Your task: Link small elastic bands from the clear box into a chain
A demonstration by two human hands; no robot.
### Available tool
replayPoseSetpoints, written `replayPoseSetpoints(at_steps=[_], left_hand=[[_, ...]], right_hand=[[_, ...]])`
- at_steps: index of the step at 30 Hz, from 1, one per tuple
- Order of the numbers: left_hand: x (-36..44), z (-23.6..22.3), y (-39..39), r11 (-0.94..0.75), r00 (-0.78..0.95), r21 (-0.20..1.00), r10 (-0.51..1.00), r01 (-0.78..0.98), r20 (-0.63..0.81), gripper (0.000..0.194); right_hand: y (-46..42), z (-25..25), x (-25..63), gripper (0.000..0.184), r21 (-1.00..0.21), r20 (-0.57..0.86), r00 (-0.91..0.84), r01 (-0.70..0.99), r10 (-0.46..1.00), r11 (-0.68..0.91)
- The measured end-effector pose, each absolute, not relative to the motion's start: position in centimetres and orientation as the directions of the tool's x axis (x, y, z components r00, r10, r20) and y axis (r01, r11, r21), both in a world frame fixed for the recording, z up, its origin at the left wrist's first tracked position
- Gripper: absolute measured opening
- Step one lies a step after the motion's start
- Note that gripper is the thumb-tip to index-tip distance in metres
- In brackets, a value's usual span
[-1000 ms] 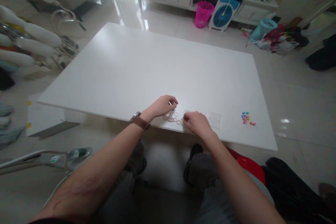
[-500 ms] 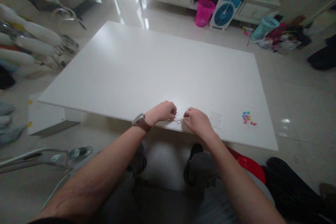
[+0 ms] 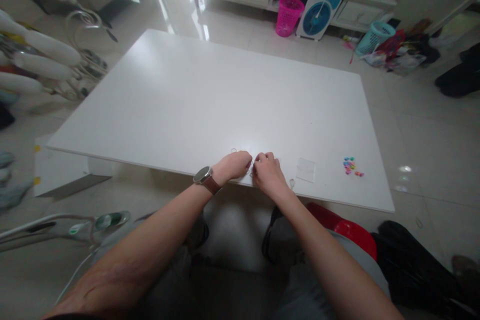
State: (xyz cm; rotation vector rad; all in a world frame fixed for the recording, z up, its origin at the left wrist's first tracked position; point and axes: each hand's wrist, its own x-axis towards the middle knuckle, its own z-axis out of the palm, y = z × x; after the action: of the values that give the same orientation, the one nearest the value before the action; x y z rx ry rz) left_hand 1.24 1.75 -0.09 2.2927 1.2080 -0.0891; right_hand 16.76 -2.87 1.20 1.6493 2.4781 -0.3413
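My left hand (image 3: pixel 235 164), with a brown-strapped watch (image 3: pixel 206 179) on its wrist, rests on the near edge of the white table (image 3: pixel 210 100) with its fingers curled. My right hand (image 3: pixel 267 175) sits right beside it, fingers pinched, the two hands almost touching. Both cover a small heap of thin pale rubber bands; one band (image 3: pixel 234 150) shows just behind the left hand and another (image 3: pixel 291 182) to the right of the right hand. What the fingers grip is too small to make out.
A small clear plastic bag (image 3: pixel 306 170) lies to the right of my hands, and a cluster of tiny colourful beads (image 3: pixel 350 165) further right. A red stool (image 3: pixel 347 232) stands under the table edge. A pink bin (image 3: pixel 288 16) and a blue fan (image 3: pixel 317 16) stand on the floor beyond.
Both hands have drawn together over the rubber bands. The left hand came back toward the table edge and the right slid left, so most bands are now hidden.
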Motion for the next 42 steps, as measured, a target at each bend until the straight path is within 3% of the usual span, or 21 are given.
replayPoseSetpoints(at_steps=[4,7,11,14,19,25,31,39,42], left_hand=[[0.7,1.0,2.3,-0.412,0.579,0.473,0.763,0.779,-0.288,0.02],[0.0,2.1,3.1,-0.323,0.541,0.557,0.791,0.765,-0.284,0.017],[-0.6,2.7,4.0,-0.2,0.443,0.728,0.883,0.656,-0.157,0.012],[-0.4,2.7,4.4,-0.078,0.372,0.869,0.92,0.489,-0.126,0.01],[0.3,2.8,4.1,0.119,0.397,0.964,0.894,0.236,-0.208,0.014],[0.5,3.1,3.8,0.19,0.414,0.973,0.882,0.129,-0.227,0.018],[0.4,3.4,3.8,0.223,0.428,0.971,0.872,0.085,-0.238,0.02],[-0.6,3.6,4.5,0.273,0.426,0.946,0.845,0.174,-0.322,0.026],[-2.4,3.3,5.5,0.2,0.262,0.902,0.913,0.384,-0.314,0.02]], right_hand=[[-3.4,0.8,16.3,0.025,-0.084,-0.252,-0.379,0.925,0.891,0.37],[-3.1,1.1,16.6,0.021,-0.143,-0.231,-0.377,0.925,0.897,0.352],[-1.3,2.4,18.6,0.012,-0.429,-0.048,-0.215,0.886,0.975,0.174],[-0.1,3.4,20.3,0.013,-0.707,0.02,-0.032,0.706,0.999,0.037],[0.1,3.4,20.5,0.015,-0.885,-0.007,0.017,0.466,1.0,-0.014],[-0.4,2.9,18.9,0.018,-0.922,-0.022,-0.066,0.388,0.998,0.005],[-0.5,3.1,18.7,0.021,-0.921,-0.012,-0.016,0.391,1.0,-0.005],[-0.6,3.5,18.6,0.016,-0.908,0.003,0.044,0.418,0.999,-0.016],[-0.5,3.7,18.8,0.016,-0.902,0.033,0.092,0.432,0.995,-0.01]])
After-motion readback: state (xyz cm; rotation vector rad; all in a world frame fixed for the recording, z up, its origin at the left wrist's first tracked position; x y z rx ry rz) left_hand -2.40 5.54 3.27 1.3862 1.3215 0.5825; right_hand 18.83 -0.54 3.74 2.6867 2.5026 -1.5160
